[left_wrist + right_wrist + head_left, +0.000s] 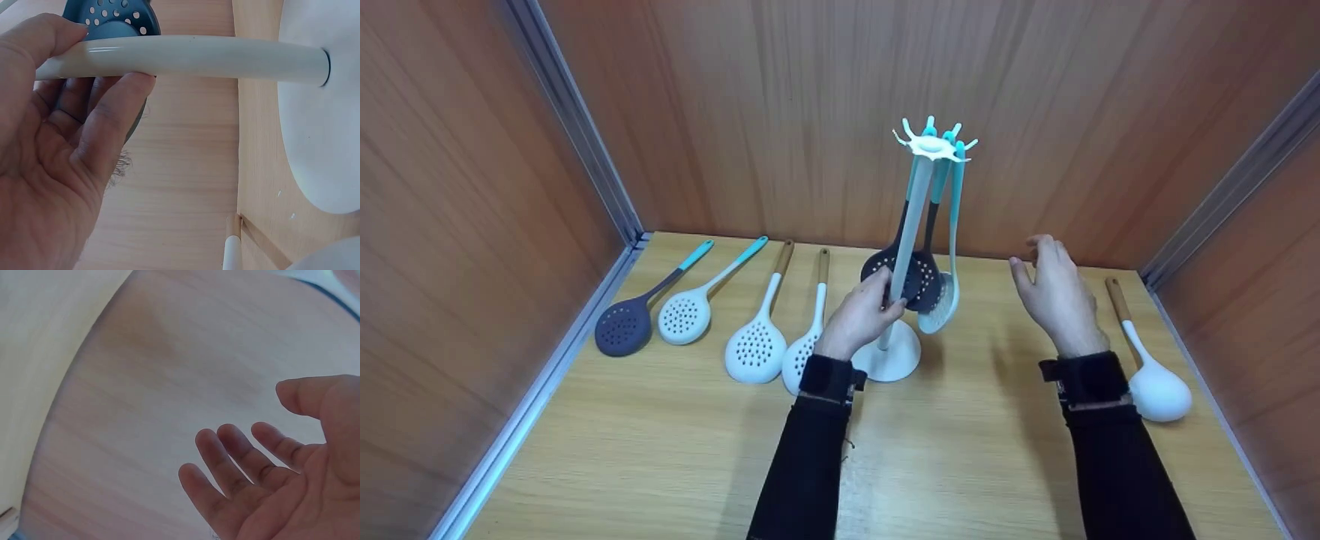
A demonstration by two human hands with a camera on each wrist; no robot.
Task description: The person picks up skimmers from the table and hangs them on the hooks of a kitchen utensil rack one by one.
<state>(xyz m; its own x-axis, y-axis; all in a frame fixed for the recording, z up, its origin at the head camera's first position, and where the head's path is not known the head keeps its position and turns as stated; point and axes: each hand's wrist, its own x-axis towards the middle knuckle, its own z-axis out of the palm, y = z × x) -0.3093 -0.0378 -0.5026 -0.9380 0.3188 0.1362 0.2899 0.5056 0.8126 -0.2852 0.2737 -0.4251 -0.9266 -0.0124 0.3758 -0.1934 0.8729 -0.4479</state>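
A white stand with a round base [889,352] and a pronged top [931,147] bears several hanging utensils on its back and right: dark slotted ones [928,281] and a white ladle-like one [941,304], with turquoise handles. The left hand [861,311] grips the pole [913,225] at mid-height; in the left wrist view, thumb and fingers [121,107] close round the white pole [197,56], a dark perforated head [121,17] behind. To the right of the stand, the right hand [1057,296] is raised with nothing in it, its fingers [236,455] relaxed and apart.
On the left lie a dark skimmer [624,328], a white one with turquoise handle [684,316] and two white ones with wooden handles [756,351] [802,358]. A white ladle [1159,391] lies at the right. Wooden panels [780,112] enclose the table [660,465].
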